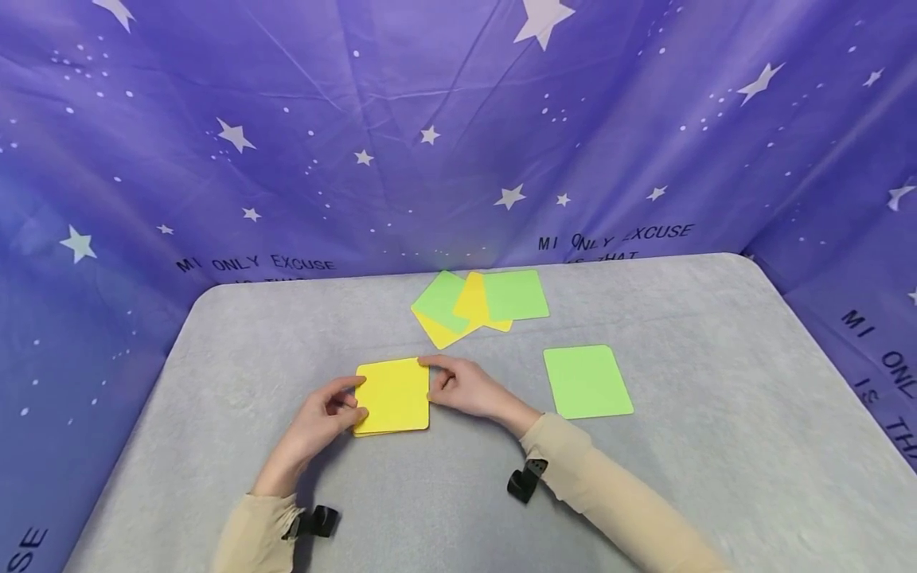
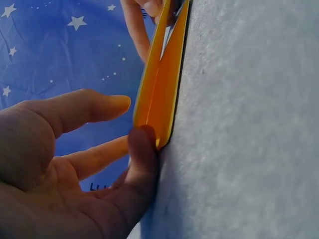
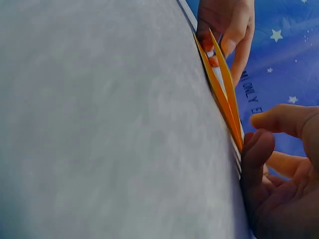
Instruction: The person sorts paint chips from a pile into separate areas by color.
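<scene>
In the head view, a square yellow card (image 1: 392,395) lies between both hands, left of the table's middle. A second yellow layer peeks out under its lower left edge. The wrist views show the yellow layers (image 2: 162,94) standing apart in a narrow wedge. My left hand (image 1: 320,422) holds the card's left edge, thumb and fingers at its side. My right hand (image 1: 466,388) has its index finger at the upper right corner and its thumb at the right edge. In the right wrist view, the right thumb (image 3: 259,149) touches the near end of the yellow layers (image 3: 224,92).
A single green card (image 1: 589,382) lies on the grey table (image 1: 716,446) to the right. Farther back, green cards (image 1: 516,294) and yellow cards (image 1: 438,334) overlap in a loose group. A purple star-patterned cloth (image 1: 430,199) hangs behind the table.
</scene>
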### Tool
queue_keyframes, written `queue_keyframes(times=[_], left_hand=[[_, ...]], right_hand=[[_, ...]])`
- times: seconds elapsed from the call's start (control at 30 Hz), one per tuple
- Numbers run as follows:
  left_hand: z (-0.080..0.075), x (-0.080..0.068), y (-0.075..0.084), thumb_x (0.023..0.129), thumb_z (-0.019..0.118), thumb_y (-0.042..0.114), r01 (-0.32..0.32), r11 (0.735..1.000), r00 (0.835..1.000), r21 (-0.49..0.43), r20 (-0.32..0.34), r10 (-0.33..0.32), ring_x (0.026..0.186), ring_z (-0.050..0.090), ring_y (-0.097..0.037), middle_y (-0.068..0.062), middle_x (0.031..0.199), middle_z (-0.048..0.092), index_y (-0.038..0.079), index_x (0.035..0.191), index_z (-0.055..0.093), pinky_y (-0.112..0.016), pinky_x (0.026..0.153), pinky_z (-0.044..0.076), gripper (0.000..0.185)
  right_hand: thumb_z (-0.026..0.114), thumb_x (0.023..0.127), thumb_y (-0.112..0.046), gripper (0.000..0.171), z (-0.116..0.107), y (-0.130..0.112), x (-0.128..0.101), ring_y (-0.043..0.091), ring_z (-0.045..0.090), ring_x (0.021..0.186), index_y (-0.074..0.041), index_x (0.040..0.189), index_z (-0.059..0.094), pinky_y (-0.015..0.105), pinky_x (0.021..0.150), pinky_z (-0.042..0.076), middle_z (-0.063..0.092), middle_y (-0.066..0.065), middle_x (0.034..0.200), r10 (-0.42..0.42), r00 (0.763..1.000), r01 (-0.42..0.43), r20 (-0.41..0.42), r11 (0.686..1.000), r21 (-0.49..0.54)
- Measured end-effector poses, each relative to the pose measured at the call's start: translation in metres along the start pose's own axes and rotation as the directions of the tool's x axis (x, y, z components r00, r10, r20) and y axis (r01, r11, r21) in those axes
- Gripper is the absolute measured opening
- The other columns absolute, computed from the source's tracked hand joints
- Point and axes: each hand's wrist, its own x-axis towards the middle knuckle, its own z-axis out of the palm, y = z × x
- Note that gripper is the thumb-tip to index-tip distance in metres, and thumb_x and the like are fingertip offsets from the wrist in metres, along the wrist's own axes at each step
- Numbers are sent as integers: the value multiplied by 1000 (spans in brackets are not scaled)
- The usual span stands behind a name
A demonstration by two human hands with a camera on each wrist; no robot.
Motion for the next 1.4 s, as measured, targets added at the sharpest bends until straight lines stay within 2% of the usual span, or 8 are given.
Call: queue_keyframes(times=[0.1, 0.37, 0.6, 0.8, 0.93, 1.07, 1.3, 1.4], left_hand=[[-1, -3, 3, 83, 69, 0, -14, 999, 999, 42, -29, 15, 75, 51, -17, -13, 98, 56, -6, 126, 57, -24, 58, 46, 45], [-6, -10, 13, 86, 69, 3, -61, 979, 996, 194, -56, 74, 83, 62, -22, -10, 94, 62, -4, 118, 62, -27, 64, 48, 34], [-2, -5, 24, 85, 70, 5, -140, 956, 989, 259, -6, 147, 87, 65, -24, -8, 96, 65, 0, 117, 63, -31, 69, 51, 33], [12, 6, 30, 83, 70, 2, -208, 950, 978, 234, 50, 202, 83, 64, -22, -9, 93, 66, -2, 114, 64, -32, 70, 51, 32], [28, 16, 36, 81, 70, -1, -272, 941, 962, 201, 76, 262, 82, 64, -23, -10, 92, 66, -3, 111, 65, -35, 75, 52, 31], [50, 26, 45, 81, 70, -1, -340, 925, 939, 170, 118, 324, 86, 64, -24, -11, 94, 67, -2, 111, 65, -38, 80, 53, 31], [83, 41, 59, 83, 69, 0, -435, 887, 886, 156, 248, 391, 97, 62, -30, -15, 105, 66, -3, 118, 62, -44, 86, 50, 35], [94, 49, 65, 84, 69, 1, -453, 878, 874, 155, 269, 404, 100, 61, -30, -15, 108, 66, -2, 120, 62, -44, 87, 49, 37]], right_hand=[[63, 85, -1, 50, -6, 6, -4, 7, 51, 63, 1, 134, 53, 21, 61, 45, 61, 1, 82, 4, 998, -1, -58, 998, 55], [60, 85, 1, 40, -39, 10, -22, 9, 50, 65, 6, 125, 57, 21, 60, 43, 60, 3, 83, -8, 982, 20, -186, 998, 62], [56, 89, 1, 40, -77, 19, -38, 15, 51, 64, 5, 128, 55, 24, 54, 41, 62, 14, 85, 90, 961, -69, -260, 994, 90], [57, 89, 1, 43, -99, 30, -45, 19, 53, 66, 6, 131, 52, 26, 55, 42, 61, 17, 89, 120, 964, -87, -237, 985, 148], [59, 88, 0, 44, -106, 35, -48, 22, 57, 71, 7, 131, 52, 25, 57, 45, 62, 17, 91, 110, 970, -80, -218, 987, 143], [61, 86, 0, 43, -111, 39, -51, 21, 58, 75, 8, 128, 54, 23, 59, 46, 63, 15, 91, 90, 971, -80, -221, 995, 56], [60, 85, 1, 42, -120, 41, -59, 17, 55, 75, 7, 126, 57, 21, 57, 45, 63, 8, 89, 33, 977, -59, -209, 991, -120], [60, 86, 2, 39, -127, 43, -59, 18, 55, 74, 7, 124, 58, 22, 57, 45, 63, 9, 89, 23, 975, -59, -220, 985, -160]])
